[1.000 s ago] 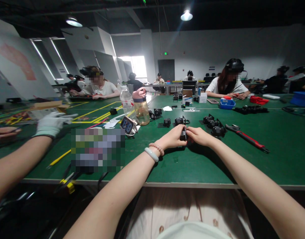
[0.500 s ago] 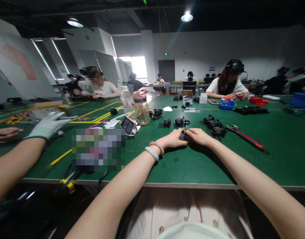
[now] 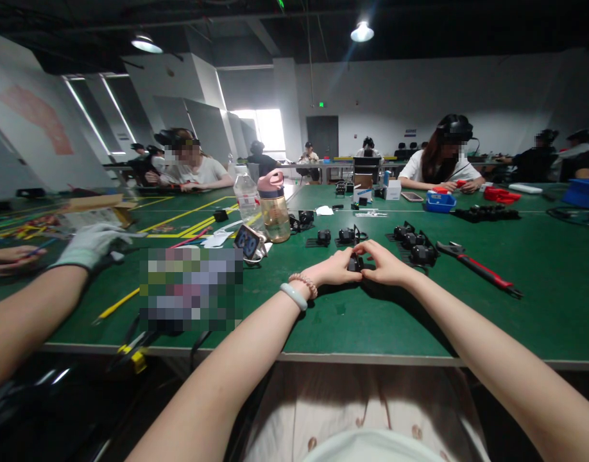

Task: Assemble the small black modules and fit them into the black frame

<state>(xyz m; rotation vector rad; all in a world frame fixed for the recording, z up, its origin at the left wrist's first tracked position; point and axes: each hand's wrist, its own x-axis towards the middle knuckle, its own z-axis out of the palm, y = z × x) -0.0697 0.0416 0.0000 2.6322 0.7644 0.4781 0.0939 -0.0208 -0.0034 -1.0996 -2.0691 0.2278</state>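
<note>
Both of my hands meet around a small black part point(image 3: 355, 262) just above the green table point(image 3: 318, 327). My left hand point(image 3: 339, 267) wears a bracelet and a pale bangle at the wrist and grips the part from the left. On the right side, my right hand point(image 3: 384, 264) pinches it between thumb and curved fingers. Just behind my hands sits a black assembly point(image 3: 347, 235), with another black assembly point(image 3: 323, 237) to its left. Several more black assemblies point(image 3: 422, 255) are clustered right of my right hand.
Red-handled pliers point(image 3: 482, 268) lie at the right. Left of my hands are a small clock point(image 3: 249, 242), an amber bottle point(image 3: 275, 215) and a clear bottle point(image 3: 246, 196). Another person's gloved hand point(image 3: 90, 245) is at the far left. A blue bin point(image 3: 440, 203) stands farther back.
My right hand's fingers have lifted and arched around the black part. The upright dark piece between my hands no longer shows clearly. The gloved hand at the left has curled its fingers.
</note>
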